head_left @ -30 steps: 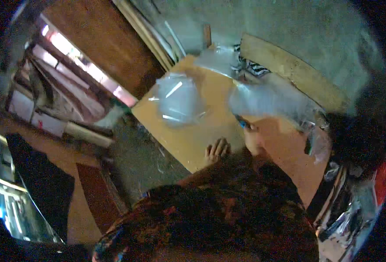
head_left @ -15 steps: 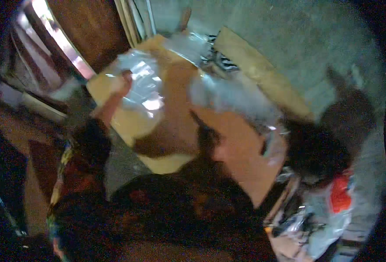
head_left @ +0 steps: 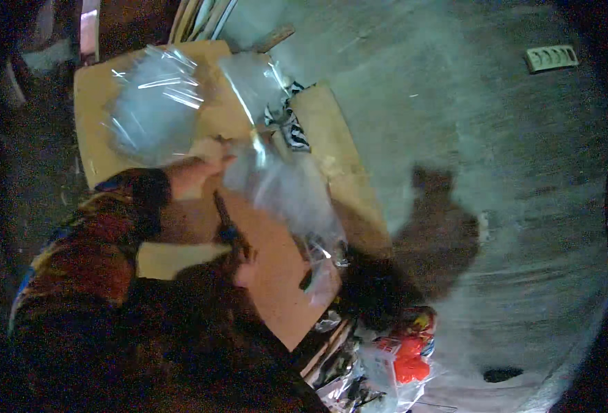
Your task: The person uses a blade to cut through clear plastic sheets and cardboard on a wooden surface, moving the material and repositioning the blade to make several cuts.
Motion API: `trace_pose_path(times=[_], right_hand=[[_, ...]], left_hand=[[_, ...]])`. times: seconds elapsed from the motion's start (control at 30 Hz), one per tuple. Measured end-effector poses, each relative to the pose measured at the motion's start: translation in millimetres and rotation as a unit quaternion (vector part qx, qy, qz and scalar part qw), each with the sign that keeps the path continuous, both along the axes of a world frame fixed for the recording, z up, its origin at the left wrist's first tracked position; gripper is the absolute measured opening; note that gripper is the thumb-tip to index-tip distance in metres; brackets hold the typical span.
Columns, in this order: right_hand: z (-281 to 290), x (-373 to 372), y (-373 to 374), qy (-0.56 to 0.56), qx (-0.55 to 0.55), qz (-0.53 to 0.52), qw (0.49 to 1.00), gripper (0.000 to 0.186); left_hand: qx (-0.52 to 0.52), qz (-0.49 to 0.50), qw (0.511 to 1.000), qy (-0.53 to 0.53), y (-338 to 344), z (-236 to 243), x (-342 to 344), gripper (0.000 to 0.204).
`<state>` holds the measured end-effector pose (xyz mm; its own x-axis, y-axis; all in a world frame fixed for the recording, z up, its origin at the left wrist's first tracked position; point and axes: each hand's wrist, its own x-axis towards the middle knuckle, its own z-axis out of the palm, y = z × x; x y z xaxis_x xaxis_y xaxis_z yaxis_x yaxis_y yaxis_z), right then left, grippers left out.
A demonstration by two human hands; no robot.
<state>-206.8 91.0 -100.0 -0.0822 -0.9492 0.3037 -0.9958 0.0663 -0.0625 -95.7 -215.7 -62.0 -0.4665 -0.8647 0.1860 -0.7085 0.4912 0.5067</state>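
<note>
My left hand [head_left: 197, 172] reaches across the orange-brown board [head_left: 273, 289]. Its fingertips are at the near-left edge of a crumpled clear plastic bag [head_left: 287, 189]. They are blurred, so whether they grip the plastic is unclear. Lower down, my right hand [head_left: 243, 268] is closed around a slim dark hand tool [head_left: 225, 219] that points away from me; its exact kind cannot be made out. A second clear plastic bag [head_left: 154, 103], shiny and rumpled, lies on the far left of the board, away from both hands. Another clear bag [head_left: 249, 82] lies behind.
A cardboard strip [head_left: 325, 124] and a black-and-white striped piece [head_left: 294, 131] lie along the board's right side. At the lower right are a plastic bag with red contents [head_left: 411, 358] and assorted clutter. A pale power strip [head_left: 552, 58] is on the grey surface at the upper right.
My left hand has left the far-left bag and moved right to the middle bag. My right hand still holds the dark tool. The view has swung right, bringing the power strip in.
</note>
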Motion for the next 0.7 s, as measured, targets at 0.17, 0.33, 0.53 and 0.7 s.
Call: trace_pose_path(times=[0.17, 0.33, 0.53, 0.7], right_hand=[[-48.2, -1.8, 13.7, -0.114, -0.019, -0.147, 0.982, 0.047], [-3.0, 10.6, 1.8, -0.046, -0.036, -0.040, 0.998, 0.046], [16.8, 21.9, -3.0, -0.195, 0.074, -0.177, 0.962, 0.040], [20.5, 20.7, -7.2, -0.120, -0.082, -0.047, 0.988, 0.036]], left_hand=[[0.068, 0.014, 0.992, -0.108, 13.8, 34.1, -36.1, 0.040], [-0.089, 0.081, 0.992, -0.036, 5.5, 20.2, -34.4, 0.028], [0.400, 0.039, 0.788, 0.466, -45.5, 28.5, 1.9, 0.026], [0.619, -0.165, 0.625, 0.446, -59.5, 123.5, 63.3, 0.028]])
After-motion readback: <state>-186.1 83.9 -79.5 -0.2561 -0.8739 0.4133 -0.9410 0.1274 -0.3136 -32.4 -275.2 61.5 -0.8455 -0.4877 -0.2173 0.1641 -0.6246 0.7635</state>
